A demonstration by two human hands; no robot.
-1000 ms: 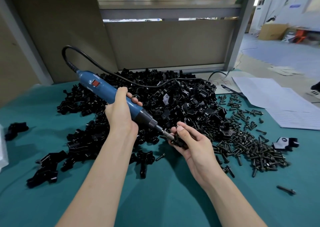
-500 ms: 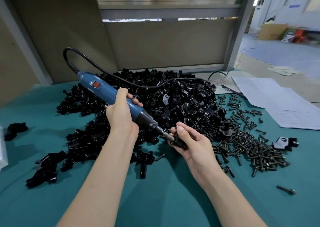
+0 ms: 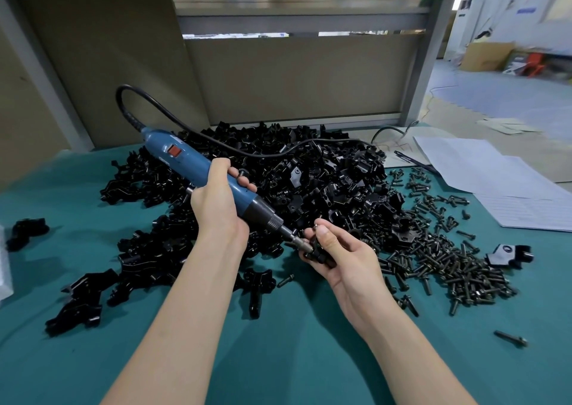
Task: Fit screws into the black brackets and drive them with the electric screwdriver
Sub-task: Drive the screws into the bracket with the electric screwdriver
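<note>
At the far left a lone black plastic bracket [image 3: 28, 229] lies on the teal cloth-covered table [image 3: 278, 358], apart from the rest. Several loose black brackets [image 3: 80, 302] are scattered near the front left.

The left hand [image 3: 216, 209] wraps its fingers fully round the barrel of the blue electric screwdriver [image 3: 192, 163], which carries a red switch and slants down to the right. Its black cable [image 3: 223, 146] loops up behind the tool and trails across the big heap of black brackets [image 3: 315, 181] piled at the middle of the table.

The screwdriver's metal bit meets the small black bracket [image 3: 320, 254], which the right hand [image 3: 346, 262] pinches between thumb and curled fingers, just above the table at the heap's front edge. Whether a screw sits under the bit cannot be told.

To the right of that hand spreads a pile of dark metal screws [image 3: 442, 259], touching the heap's right side. Just beyond the pile a black bracket with a pale face [image 3: 507, 254] lies alone. White paper sheets [image 3: 495, 181] rest at the far right, and one stray dark screw [image 3: 510, 338] lies near the front right.
</note>
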